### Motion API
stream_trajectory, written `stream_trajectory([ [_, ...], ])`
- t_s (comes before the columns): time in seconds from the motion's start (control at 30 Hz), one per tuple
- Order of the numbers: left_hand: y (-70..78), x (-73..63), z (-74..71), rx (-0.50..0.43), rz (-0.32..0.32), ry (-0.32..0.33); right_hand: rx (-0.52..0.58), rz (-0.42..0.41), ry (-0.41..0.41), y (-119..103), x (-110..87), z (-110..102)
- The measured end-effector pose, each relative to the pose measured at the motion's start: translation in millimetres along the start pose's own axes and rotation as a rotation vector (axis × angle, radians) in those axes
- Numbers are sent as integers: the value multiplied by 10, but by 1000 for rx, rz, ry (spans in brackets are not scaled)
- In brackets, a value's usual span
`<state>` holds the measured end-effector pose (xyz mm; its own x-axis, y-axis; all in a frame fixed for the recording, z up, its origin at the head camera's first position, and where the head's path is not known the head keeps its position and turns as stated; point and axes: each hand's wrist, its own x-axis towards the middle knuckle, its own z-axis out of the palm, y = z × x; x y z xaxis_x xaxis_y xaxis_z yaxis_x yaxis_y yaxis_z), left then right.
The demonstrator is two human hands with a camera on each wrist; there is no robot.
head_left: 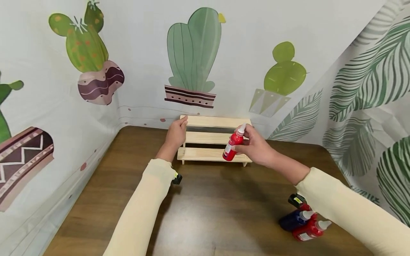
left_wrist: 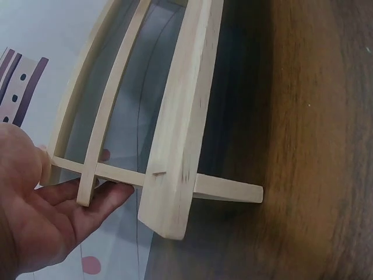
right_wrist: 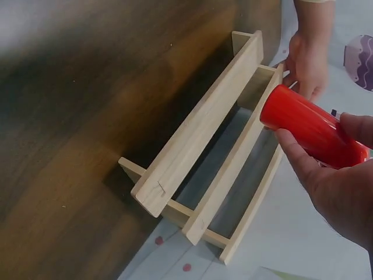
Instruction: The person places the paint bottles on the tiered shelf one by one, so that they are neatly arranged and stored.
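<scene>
Just right of centre in the head view, the right hand (head_left: 257,147) pinches a red bottle (head_left: 231,147) in front of the rack (head_left: 205,154); the left hand (head_left: 176,134) grips the rack's left end. The bottle looks light, smooth and perhaps squeezable, best taken gently below its nozzle (head_left: 242,128); the rack seems stiff, light, best steadied by an end.

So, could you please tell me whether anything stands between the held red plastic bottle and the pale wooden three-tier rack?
Nothing visible does: the right hand holds the red bottle near the wooden rack, with no object between them. The left hand grips the rack's left end.
</scene>
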<state>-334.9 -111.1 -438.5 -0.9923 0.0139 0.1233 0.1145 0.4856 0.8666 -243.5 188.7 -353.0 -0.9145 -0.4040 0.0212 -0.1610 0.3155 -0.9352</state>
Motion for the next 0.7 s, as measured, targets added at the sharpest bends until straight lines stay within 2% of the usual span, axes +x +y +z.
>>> stream_trajectory([
  [0.17,-32,-7,-1,1,-10,12,1,18,21,4,154,45],
  [0.47,-52,-3,-44,-59,-9,25,16,16,68,-76,451,121],
  [0.7,-68,1,-5,-71,-9,32,18,-5,111,-80,634,231],
])
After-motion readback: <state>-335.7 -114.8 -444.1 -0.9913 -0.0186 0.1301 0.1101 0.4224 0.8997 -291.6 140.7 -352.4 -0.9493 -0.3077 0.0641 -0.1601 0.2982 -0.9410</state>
